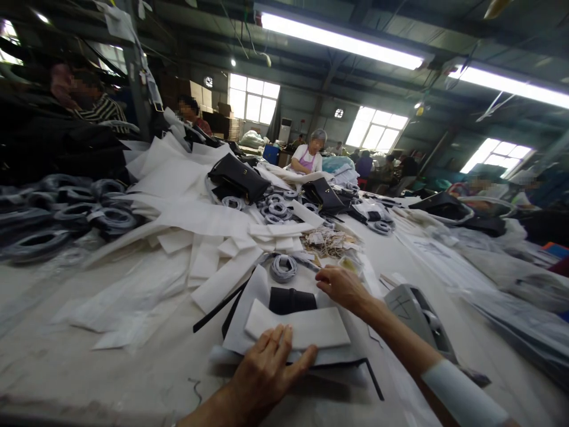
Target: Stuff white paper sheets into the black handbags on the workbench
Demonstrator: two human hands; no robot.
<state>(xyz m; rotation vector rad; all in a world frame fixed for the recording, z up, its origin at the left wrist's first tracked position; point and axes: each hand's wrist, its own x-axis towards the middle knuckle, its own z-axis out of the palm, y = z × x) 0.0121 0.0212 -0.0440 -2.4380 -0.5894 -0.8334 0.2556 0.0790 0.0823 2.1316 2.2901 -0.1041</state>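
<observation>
My left hand [275,365] lies with fingers spread on a folded white foam sheet [306,329], pressing it down. Beneath the foam is a larger pale sheet [237,332], with dark strips sticking out at its sides. A black piece [292,300], perhaps part of a bag, shows just beyond the foam. My right hand [344,289] is closed, its fingertips on the end of a grey wrapped strap [306,261] that arcs behind the black piece. A grey wrapped coil [283,268] rests inside that arc. What lies under the sheets is hidden.
White foam sheets [195,216] pile up beyond my hands. Black bags [240,178] and wrapped coils [111,216] lie around them. A grey tape dispenser [418,317] stands right, near a heap of strings [331,242]. A co-worker [308,155] is across the table [146,373].
</observation>
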